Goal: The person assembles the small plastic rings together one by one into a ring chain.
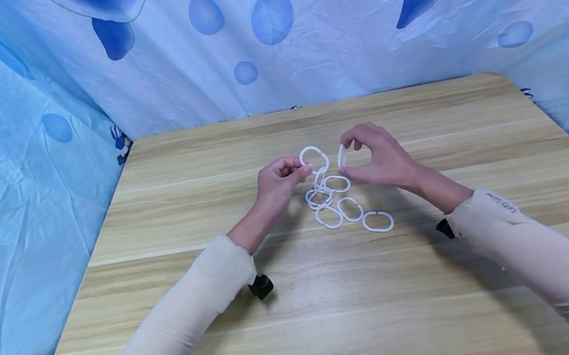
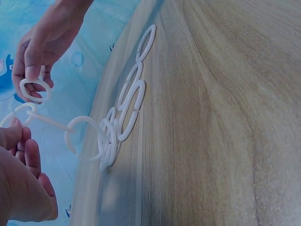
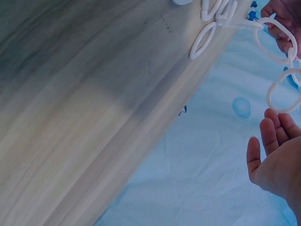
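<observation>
White ring is partly hidden by the left fingers.

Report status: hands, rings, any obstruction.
Left hand pinches linked ring. Right hand holds separate ring. More rings on table. Nothing seems in the way.

Both hands pinch, facing each other, forearms angled inward

Rings on table, between 2 forearms; curtain behind table, also to left.
</observation>
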